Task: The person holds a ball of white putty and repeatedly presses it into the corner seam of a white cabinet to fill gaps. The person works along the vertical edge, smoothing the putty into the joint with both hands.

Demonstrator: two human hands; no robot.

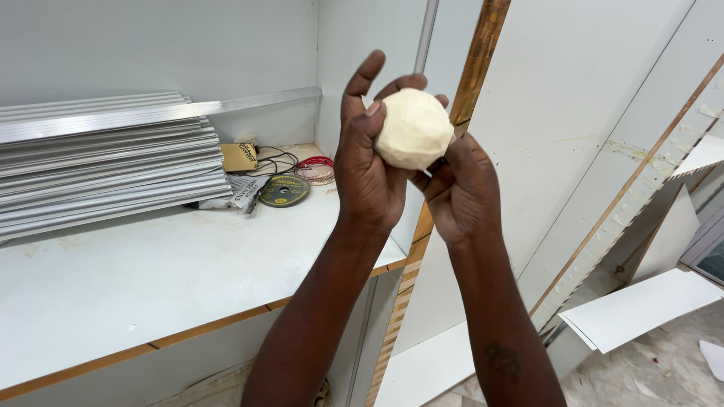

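Nearest the camera, two bare forearms are being raised from the bottom edge of the view toward its middle. A cream-coloured ball of putty (414, 128) is being held between both hands, up in the air in front of the white panels and to the right of the bench, touching no surface.

The left hand (368, 162) is being wrapped around the ball's left side: its grip is being kept partly closed, the thumb being pressed against the front of the lump while the fingers are being curled behind and over the top. The right hand (460, 185) is being pressed against the ball's lower right side, its grip being closed loosely on the lump from below; how far its fingertips are reaching under the ball cannot be told, since they are being hidden by the putty itself.

Beyond the hands, a white bench (151, 279) with a wood-coloured edge is being seen on the left. A stack of ribbed aluminium profiles (105, 169) is being carried on it against the wall. Beside the stack's right end, a dark round disc (283, 191) is lying flat, with a small brown box (238, 157) and a coil of red wire (315, 170) just behind it in the corner.

Farther right, tall white boards (588, 136) with brown edges are being leaned upright, and a flat white panel (641, 307) is lying low near the speckled floor (664, 369).
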